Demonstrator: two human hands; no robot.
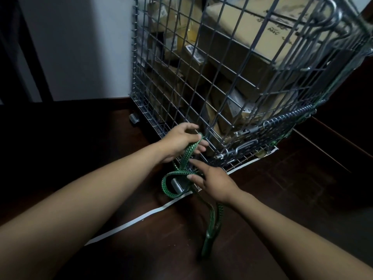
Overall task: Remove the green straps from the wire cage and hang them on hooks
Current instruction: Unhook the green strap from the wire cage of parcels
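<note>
- The green strap (174, 173), a flat woven band, runs from the lower front corner of the wire cage (203, 81) down towards the floor. It curls into an open loop just below the cage's bottom edge, then trails on towards the camera in two dark runs that meet at a blurred end.
- The left hand (180, 142) grips the strap's upper part, fingers curled round it right against the cage mesh.
- The right hand (215, 183) lies lower, fingers spread and mostly straight. It grips nothing; one fingertip touches the top of the loop and the index finger points up towards the left hand.
- The strap passes under the right hand, so that stretch is hidden.
- A short metal foot (177, 185) of the cage shows through the loop.
- Cardboard boxes (252, 35) fill the cage, and metal latches (243, 147) sit low on its front.
- More green shows at the cage's lower right corner (279, 141), too dim to tell apart.
- A white tape line (141, 217) crosses the dark wooden floor (282, 188) under the forearms.
</note>
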